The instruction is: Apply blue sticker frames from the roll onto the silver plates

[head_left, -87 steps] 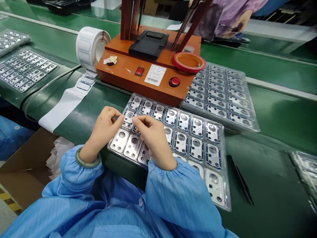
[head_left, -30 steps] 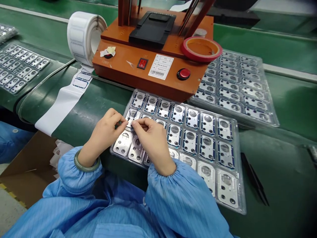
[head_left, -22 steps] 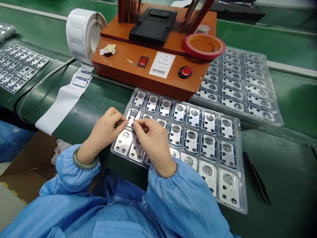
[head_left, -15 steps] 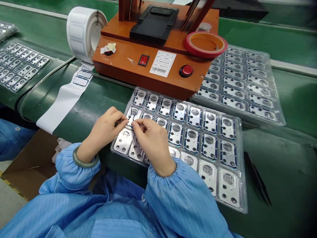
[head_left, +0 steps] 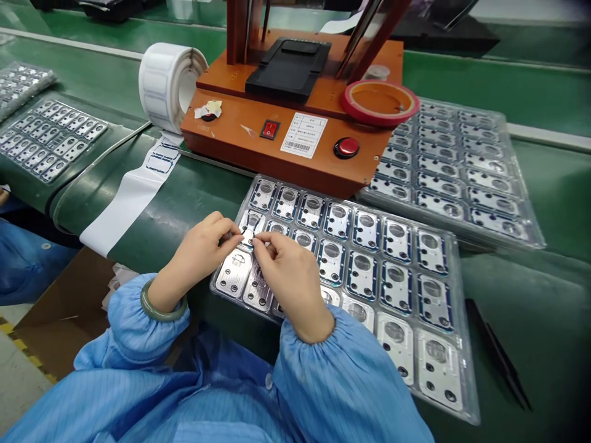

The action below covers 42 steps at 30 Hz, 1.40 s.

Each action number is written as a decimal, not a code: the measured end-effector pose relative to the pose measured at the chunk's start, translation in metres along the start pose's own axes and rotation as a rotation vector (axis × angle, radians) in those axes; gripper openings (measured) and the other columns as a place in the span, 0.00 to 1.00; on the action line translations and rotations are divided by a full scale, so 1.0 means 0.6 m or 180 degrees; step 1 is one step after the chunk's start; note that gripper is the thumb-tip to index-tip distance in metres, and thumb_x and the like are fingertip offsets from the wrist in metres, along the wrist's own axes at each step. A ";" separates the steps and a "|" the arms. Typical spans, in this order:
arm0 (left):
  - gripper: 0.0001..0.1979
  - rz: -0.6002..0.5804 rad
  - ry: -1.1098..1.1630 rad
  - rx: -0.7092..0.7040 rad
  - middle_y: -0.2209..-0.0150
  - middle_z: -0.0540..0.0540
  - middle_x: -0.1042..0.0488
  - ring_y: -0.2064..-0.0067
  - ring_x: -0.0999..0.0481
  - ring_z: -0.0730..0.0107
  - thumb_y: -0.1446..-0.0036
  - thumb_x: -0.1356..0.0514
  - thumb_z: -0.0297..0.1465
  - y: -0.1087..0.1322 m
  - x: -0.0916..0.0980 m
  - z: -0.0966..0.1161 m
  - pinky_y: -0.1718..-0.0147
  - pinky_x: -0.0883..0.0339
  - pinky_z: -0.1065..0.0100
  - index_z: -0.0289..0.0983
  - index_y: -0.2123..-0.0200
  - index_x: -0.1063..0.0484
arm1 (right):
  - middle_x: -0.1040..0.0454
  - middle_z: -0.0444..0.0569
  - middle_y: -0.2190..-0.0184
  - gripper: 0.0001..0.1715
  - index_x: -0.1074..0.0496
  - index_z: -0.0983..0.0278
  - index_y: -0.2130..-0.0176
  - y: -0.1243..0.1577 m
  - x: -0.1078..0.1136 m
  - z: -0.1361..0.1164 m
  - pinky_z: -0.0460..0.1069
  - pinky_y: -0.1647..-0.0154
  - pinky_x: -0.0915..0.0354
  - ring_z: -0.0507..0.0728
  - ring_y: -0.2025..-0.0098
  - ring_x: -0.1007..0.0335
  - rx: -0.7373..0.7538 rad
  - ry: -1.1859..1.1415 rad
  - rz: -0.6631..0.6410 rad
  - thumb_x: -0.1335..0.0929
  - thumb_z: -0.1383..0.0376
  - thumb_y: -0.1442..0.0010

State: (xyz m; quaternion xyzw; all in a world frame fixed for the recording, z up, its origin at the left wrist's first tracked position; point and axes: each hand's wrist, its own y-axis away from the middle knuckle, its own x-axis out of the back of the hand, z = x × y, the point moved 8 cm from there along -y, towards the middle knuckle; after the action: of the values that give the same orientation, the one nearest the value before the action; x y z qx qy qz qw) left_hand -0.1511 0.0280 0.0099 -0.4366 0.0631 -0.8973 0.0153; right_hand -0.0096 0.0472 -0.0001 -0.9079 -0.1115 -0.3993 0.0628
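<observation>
- The bare left hand (head_left: 198,258) and bare right hand (head_left: 290,274) meet over a rectangular silver metal plate (head_left: 249,229), which sits in the leftmost pocket of the middle row of a clear plastic tray (head_left: 464,344).
- Each grip is together, with thumb and forefinger closed into a fine pinch at the plate. Anything thin between them is too small to make out.
- Working with only the fingertips suits this close work: it keeps the palms off the neighbouring plates, and both wrists rest low and steady.
- The tray lies square on the green-topped table (head_left: 530,289), directly before the person, so the working pocket sits within easy reach.
- Plates in the far rows show dark blue outlines, while several near ones show bare silver. Care is needed around those bare faces, since the hands and blue sleeves pass just above them.
- Slender black tweezers (head_left: 498,357) lie on the table to the right of the tray, untouched and within reach.
- Beyond the tray stands an orange bench machine (head_left: 231,141) with a red rocker switch (head_left: 269,129) and a red push button (head_left: 346,147). A white label roll (head_left: 170,80) stands at its left.
</observation>
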 end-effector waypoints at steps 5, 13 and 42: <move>0.03 -0.0139 -0.0055 0.0003 0.71 0.51 0.35 0.68 0.32 0.71 0.40 0.42 0.28 -0.006 -0.002 0.003 0.66 0.38 0.67 0.38 0.67 0.30 | 0.25 0.47 0.75 0.14 0.23 0.62 0.63 -0.003 0.001 0.001 0.49 0.71 0.43 0.56 0.72 0.29 0.0089 -0.0021 0.0092 0.37 0.60 0.38; 0.03 -0.0252 0.0254 0.0058 0.68 0.51 0.34 0.66 0.32 0.71 0.40 0.42 0.30 -0.008 -0.004 -0.004 0.66 0.36 0.69 0.38 0.67 0.30 | 0.27 0.43 0.77 0.12 0.23 0.60 0.65 -0.003 0.003 0.007 0.47 0.73 0.44 0.54 0.74 0.30 -0.0051 -0.0248 -0.0025 0.36 0.61 0.39; 0.02 -0.0418 0.0478 0.0063 0.60 0.48 0.33 0.63 0.31 0.72 0.40 0.45 0.27 -0.006 -0.025 -0.022 0.60 0.32 0.67 0.39 0.63 0.35 | 0.26 0.41 0.74 0.07 0.30 0.58 0.59 -0.004 -0.012 -0.001 0.47 0.77 0.54 0.54 0.75 0.33 -0.0031 0.0671 -0.0340 0.35 0.60 0.36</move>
State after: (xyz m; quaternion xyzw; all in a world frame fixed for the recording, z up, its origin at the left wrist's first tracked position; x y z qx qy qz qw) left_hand -0.1522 0.0343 -0.0095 -0.3711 0.0265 -0.9272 -0.0439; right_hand -0.0157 0.0483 -0.0049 -0.8539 -0.1506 -0.4958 0.0484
